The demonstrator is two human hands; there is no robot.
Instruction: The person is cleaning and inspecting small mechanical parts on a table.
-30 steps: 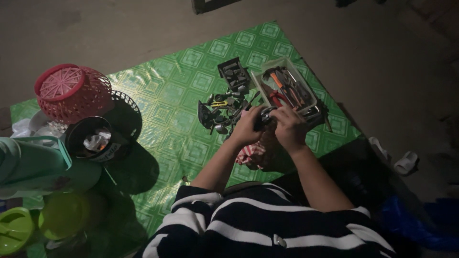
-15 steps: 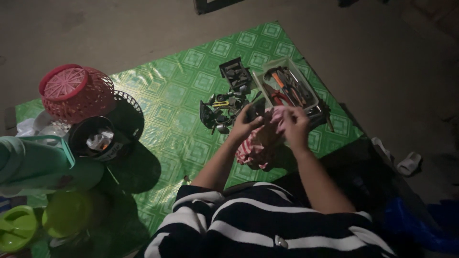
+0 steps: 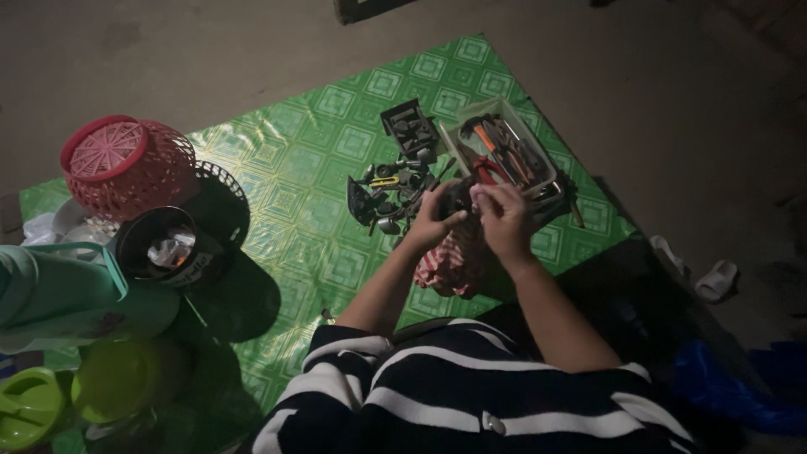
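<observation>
My left hand (image 3: 430, 223) and my right hand (image 3: 504, 220) meet over the green patterned mat (image 3: 311, 160). Both close on a small dark part (image 3: 458, 198) held between them; its shape is hard to make out in the dim light. A red and white cloth (image 3: 450, 265) lies just below the hands, by my lap. Beyond my right hand stands a pale tray (image 3: 538, 151) with several hand tools. A heap of dark metal parts (image 3: 385, 189) lies just past my left hand.
A small black tray of parts (image 3: 409, 128) sits behind the heap. At the left stand an upturned red basket (image 3: 126, 164), a black basket (image 3: 225, 195), a black cup (image 3: 164, 248), a teal jug (image 3: 59, 290) and green bowls (image 3: 113, 378). White sandals (image 3: 714, 277) lie on the bare floor at the right.
Both hands stay together on the small dark part, shifting only slightly. The fingers of my right hand have moved on the part. The cloth sits a little lower.
</observation>
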